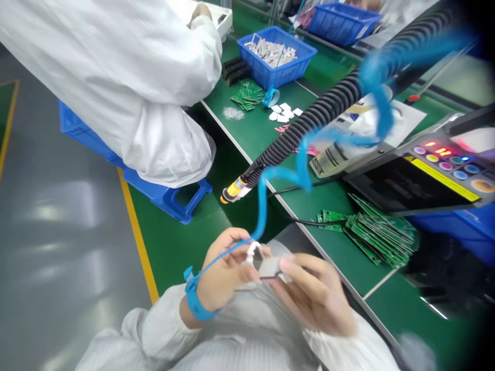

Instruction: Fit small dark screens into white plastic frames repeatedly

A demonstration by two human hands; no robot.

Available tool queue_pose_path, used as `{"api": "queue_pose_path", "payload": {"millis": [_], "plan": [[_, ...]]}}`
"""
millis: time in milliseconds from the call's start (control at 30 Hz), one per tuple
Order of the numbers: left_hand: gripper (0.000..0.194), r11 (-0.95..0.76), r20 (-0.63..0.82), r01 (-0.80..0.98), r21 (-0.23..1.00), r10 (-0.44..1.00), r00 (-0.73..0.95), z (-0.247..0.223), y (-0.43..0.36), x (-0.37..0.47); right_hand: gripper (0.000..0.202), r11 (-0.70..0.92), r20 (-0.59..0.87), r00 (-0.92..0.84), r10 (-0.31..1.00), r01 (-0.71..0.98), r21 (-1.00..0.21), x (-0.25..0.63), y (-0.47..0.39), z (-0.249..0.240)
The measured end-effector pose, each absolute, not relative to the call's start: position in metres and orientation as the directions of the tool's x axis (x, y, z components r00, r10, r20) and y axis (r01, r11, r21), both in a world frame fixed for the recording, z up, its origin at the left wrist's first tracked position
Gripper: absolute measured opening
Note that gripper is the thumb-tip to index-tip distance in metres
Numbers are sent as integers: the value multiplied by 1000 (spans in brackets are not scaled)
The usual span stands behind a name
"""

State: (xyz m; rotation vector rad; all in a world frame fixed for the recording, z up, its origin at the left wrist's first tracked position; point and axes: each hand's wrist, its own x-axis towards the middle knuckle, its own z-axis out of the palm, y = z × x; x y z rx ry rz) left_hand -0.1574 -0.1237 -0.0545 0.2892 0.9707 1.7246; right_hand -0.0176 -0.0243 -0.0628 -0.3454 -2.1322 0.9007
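Above my lap, my left hand [224,275] and my right hand [315,291] are close together. Between them is a small flat grey-white rectangular piece [269,267], which the right fingers and thumb pinch at its right side. The left thumb touches its left edge. A white curled cord-like part [252,252] stands up at the left fingertips, which are closed about it; whether it is joined to the flat piece I cannot tell. A blue wrist strap [201,301] with a coiled blue cord [263,201] circles my left wrist.
A black corrugated hose [301,131] with a yellow tip [233,190] hangs over the bench edge. Stacked green circuit boards [381,234] lie below a control box [436,165]. Farther back are white pads [284,112] and a blue bin [276,56]. A white-clad co-worker [154,87] sits left.
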Motion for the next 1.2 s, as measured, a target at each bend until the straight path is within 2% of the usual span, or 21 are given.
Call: {"api": "queue_pose_path", "payload": {"millis": [100, 267, 433, 600, 800, 1200], "plan": [[43, -91, -345, -651, 754, 788, -510, -75, -121, -171, 90, 811, 713, -547, 439, -100, -576, -56, -20, -88], [40, -101, -359, -547, 831, 654, -666, -106, -108, -196, 80, 819, 748, -458, 481, -69, -569, -99, -15, -131], [36, -119, -327, -516, 848, 648, -688, -126, -94, -215, 73, 806, 751, -385, 536, -28, -591, -120, -9, -154], [33, -122, -307, -499, 858, 656, -689, -128, -91, -223, 71, 819, 765, -357, 536, 2, -573, -130, -5, -157], [35, -119, -294, -490, 864, 670, -682, -133, -90, -224, 59, 799, 746, -341, 572, 26, -600, -131, -6, -165], [37, -116, -276, -469, 876, 676, -683, -137, -90, -225, 60, 796, 747, -349, 566, -4, -605, -130, -4, -165]]}}
